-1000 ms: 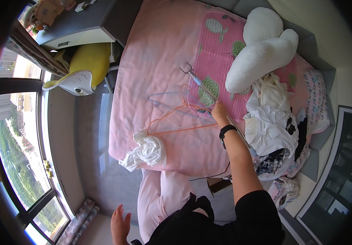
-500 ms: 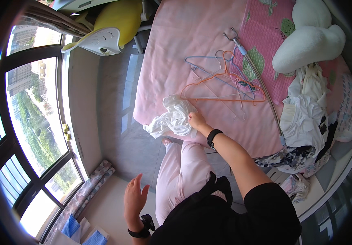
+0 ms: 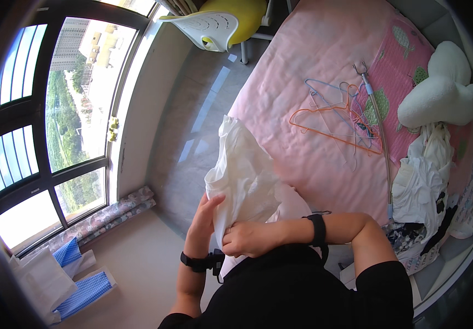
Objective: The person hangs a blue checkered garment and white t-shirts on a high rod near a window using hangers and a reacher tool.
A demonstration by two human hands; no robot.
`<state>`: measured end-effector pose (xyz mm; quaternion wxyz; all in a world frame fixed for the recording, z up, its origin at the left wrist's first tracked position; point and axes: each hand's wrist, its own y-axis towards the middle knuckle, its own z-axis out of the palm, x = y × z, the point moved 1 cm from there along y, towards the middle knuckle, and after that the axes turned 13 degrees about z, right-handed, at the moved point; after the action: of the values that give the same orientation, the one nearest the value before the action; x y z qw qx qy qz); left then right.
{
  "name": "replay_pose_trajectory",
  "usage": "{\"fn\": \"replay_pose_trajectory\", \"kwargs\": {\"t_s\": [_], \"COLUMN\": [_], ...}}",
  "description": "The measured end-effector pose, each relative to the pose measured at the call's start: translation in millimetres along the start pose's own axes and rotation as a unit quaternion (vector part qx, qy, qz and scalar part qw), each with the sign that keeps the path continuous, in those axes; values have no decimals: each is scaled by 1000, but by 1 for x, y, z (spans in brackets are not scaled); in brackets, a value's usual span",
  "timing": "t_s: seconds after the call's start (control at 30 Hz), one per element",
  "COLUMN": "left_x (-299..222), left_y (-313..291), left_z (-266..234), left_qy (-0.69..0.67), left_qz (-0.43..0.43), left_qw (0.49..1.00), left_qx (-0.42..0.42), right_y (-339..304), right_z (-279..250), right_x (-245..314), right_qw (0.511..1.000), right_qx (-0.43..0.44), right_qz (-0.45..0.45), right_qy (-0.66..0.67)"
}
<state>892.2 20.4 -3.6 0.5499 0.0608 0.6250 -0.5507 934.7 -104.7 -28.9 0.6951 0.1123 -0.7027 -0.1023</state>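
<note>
A white garment (image 3: 245, 170) hangs partly spread in front of my body, off the bed's near corner; its exact kind is unclear. My left hand (image 3: 206, 215) has its thumb over the garment's left edge, the other fingers hidden behind the cloth. Curled fingers of my right hand (image 3: 245, 238) grip the cloth's lower edge close to my waist. On the pink bed (image 3: 324, 181), an orange hanger (image 3: 335, 131) lies tangled with a blue hanger (image 3: 324, 85) and other thin hangers, beyond both hands.
A metal pole (image 3: 380, 120) with a forked tip lies along the bed. To the right are a white cushion (image 3: 439, 93) and piled clothes (image 3: 420, 175). A yellow and white chair (image 3: 214, 27) stands at the far side; windows (image 3: 83, 104) line the left. Blue checked cloth (image 3: 85, 293) lies lower left.
My right hand has drawn the white garment off the bed toward my body. My left hand, free before, now holds it too. The view has turned, shifting the bed rightward.
</note>
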Motion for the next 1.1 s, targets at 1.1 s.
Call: {"fn": "replay_pose_trajectory", "kwargs": {"t_s": [1.1], "left_x": [-36], "left_y": [-52], "left_z": [-153], "left_qy": [410], "left_qz": [494], "left_qw": [766], "left_qx": [30], "right_y": [103], "right_z": [52], "right_x": [61], "right_qw": [833], "right_qx": [-320], "right_qz": [400], "right_qy": [209]}}
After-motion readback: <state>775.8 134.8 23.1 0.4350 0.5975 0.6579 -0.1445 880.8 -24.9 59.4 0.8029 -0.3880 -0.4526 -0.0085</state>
